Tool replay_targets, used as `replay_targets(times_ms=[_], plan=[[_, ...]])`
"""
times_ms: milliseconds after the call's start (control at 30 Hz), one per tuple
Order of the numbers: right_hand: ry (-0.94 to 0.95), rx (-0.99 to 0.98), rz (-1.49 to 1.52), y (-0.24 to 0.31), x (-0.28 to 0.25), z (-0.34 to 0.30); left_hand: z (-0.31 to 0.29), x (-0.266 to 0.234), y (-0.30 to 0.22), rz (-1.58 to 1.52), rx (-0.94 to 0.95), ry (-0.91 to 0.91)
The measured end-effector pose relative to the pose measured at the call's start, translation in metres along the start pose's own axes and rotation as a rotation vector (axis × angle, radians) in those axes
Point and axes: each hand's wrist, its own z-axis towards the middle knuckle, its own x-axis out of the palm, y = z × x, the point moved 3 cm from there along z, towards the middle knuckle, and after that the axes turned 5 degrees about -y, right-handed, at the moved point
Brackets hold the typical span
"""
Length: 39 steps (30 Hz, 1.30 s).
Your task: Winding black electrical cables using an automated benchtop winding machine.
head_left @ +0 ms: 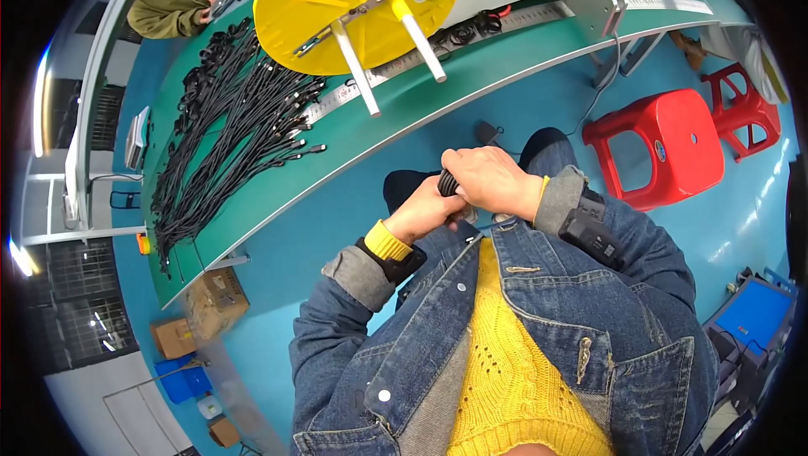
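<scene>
Head view shows both hands at frame centre: left hand and right hand curl tight around a black cable bundle. Upper left, black cables cover the green bench beside a yellow reel; brown cartons sit lower left, red stools right.

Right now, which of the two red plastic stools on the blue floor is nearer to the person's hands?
The larger-looking red plastic stool, standing just right of the person's knee; the other red stool stands farther right, behind it.
</scene>
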Motion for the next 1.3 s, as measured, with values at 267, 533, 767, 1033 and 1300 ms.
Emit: replay_targets(times_ms=[267, 533, 767, 1033, 1300], plan=[[-0.013, -0.044, 0.087, 0.006, -0.007, 0.003, 0.004, -0.009, 0.007, 0.166, 0.258, -0.339], [-0.108, 0.08, 0.02, 0.007, -0.001, 0.011, 0.005, 0.012, -0.002, 0.356, 0.53, -0.36], [0.007, -0.009, -0.019, 0.02, 0.002, 0.066, -0.002, -0.029, 0.003, 0.292, 0.507, -0.602], [-0.44, -0.102, -0.318, 0.006, 0.025, 0.175, -0.042, -0.06, 0.004, -0.408, 0.314, -0.571], [-0.362, -0.039, 0.018, 0.007, 0.037, 0.169, -0.045, -0.079, 0.002, -0.46, 0.386, -0.594]])
